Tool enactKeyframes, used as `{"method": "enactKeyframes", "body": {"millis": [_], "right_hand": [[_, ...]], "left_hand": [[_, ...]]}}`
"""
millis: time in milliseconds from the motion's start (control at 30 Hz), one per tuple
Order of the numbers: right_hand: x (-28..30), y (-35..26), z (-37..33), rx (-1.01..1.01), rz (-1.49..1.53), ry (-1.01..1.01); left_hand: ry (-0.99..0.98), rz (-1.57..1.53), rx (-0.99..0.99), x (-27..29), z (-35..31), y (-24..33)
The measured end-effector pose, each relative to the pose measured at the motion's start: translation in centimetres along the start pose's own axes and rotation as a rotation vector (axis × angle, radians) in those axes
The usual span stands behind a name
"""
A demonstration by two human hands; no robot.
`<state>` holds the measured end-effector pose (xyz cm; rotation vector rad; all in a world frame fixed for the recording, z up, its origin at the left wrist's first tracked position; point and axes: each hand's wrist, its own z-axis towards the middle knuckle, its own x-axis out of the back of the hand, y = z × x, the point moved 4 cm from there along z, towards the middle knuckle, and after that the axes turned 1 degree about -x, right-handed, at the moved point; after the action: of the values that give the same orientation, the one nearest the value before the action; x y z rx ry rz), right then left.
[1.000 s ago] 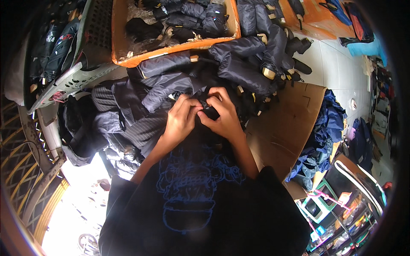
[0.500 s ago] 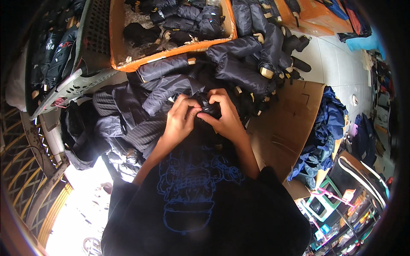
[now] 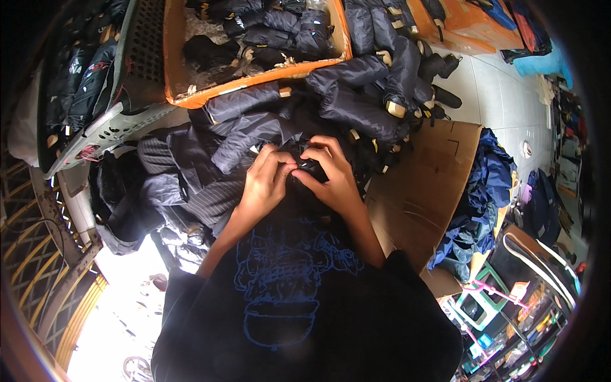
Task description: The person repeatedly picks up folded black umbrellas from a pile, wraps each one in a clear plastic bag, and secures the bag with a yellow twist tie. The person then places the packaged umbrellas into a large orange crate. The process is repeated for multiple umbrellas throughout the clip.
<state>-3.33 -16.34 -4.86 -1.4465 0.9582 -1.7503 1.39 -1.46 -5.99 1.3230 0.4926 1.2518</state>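
Observation:
Above my lap, both hands meet at a dark, slightly shiny black fabric bundle (image 3: 312, 167). My left hand (image 3: 266, 178) is closed, its thumb and forefinger pinching at the bundle's left edge. Curled around the other side is my right hand (image 3: 331, 175), its thumb tip close to the left fingertips. The bundle's exact kind is hard to make out against the dark pile. Just beyond my hands lie several compact folded umbrellas (image 3: 359, 114) in black sleeves, some with pale handle ends. Loose black and pinstriped cloth (image 3: 203, 197) spreads out to the left of my left hand.
An orange-edged box (image 3: 254, 81) full of black umbrellas stands ahead. To the left are a grey perforated plastic crate (image 3: 105, 130) and a metal lattice gate (image 3: 38, 267). On the right, a cardboard flap (image 3: 426, 191) stands beside crumpled navy fabric (image 3: 484, 191) and a green stool (image 3: 490, 299).
My left hand has shifted slightly left and down. The right fingers have moved a little at the black bundle, which stays between my hands.

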Motion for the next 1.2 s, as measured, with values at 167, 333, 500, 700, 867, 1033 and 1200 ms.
{"method": "enactKeyframes", "body": {"millis": [167,333,500,700,867,1033,1200], "right_hand": [[0.2,-0.5,0.0,0.001,-0.097,-0.009],[1.6,-1.4,1.3,0.080,-0.166,-0.166],[2.2,-1.1,1.5,0.021,-0.137,-0.278],[2.8,-2.5,2.3,0.055,-0.157,-0.321],[3.3,-2.8,2.6,-0.021,-0.101,-0.319],[2.8,-2.2,2.6,-0.279,0.019,-0.481],[2.5,-0.9,2.5,-0.167,0.194,-0.328]], "left_hand": [[-0.019,-0.011,-0.011,-0.1,-0.1,-0.2],[-0.070,-0.041,-0.042,-0.4,0.1,0.0],[-0.094,-0.085,-0.017,0.0,0.8,-0.5],[-0.124,-0.096,-0.017,0.3,1.0,-0.4],[-0.130,-0.134,-0.068,0.0,1.0,-0.3],[-0.132,-0.149,-0.057,-0.4,0.8,-0.6],[-0.121,-0.146,-0.020,0.2,1.0,-0.8]]}}
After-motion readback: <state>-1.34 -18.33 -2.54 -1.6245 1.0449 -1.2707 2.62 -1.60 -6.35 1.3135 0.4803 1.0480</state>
